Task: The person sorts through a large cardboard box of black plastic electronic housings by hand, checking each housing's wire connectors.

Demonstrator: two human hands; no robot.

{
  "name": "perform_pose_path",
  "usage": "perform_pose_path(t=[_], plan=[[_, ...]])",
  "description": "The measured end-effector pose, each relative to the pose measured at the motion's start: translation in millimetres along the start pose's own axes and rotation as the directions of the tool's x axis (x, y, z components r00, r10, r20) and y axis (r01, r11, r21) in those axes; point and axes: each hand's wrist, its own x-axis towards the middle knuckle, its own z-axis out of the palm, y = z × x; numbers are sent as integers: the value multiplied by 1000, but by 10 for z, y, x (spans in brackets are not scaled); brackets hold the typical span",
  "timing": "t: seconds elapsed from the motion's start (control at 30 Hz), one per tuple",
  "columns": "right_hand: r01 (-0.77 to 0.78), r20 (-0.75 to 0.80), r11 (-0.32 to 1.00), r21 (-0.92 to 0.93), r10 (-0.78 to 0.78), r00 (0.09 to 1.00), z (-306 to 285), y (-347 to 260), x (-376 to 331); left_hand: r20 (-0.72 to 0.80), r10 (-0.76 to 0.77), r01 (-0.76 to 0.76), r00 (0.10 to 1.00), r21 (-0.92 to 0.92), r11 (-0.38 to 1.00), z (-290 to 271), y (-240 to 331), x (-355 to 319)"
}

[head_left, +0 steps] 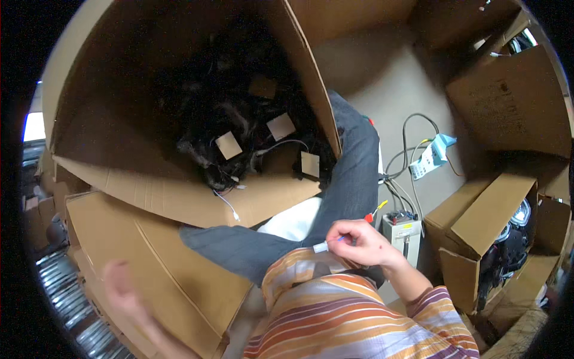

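My right hand is closed in a pinch in front of my waist, holding a small white wire connector with a bit of blue wire behind it. Over the closed cardboard carton at the lower left hangs my left hand, smeared by motion, so its fingers cannot be made out. Ahead of me a large open cardboard box holds dark parts with wires; most of them are lost in shadow. Pale square pads lie among these parts. A thin wire with a white plug hangs over the box's near flap.
A grey electrical unit with cables stands on the floor to the right. Near it is a blue-and-white packet. An open carton of lamp-like parts sits further right. Metal rollers run along the lower left.
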Motion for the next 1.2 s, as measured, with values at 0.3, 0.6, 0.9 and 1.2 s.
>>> perform_pose_path(t=[0.3,0.6,0.9,1.2], plan=[[-13,-139,1000,11,14,990,-195,103,-128,707,-19,-124,707,151,981,3898,108,71],[-70,-202,992,105,90,975,-347,290,-161,642,-278,57,715,342,938,4847,-120,-29],[-95,-134,989,111,110,985,-313,306,-128,592,-13,451,806,-601,660,3798,5,-260],[-16,-49,999,-35,15,999,-69,-29,122,709,56,563,703,-604,564,2666,261,-325]])
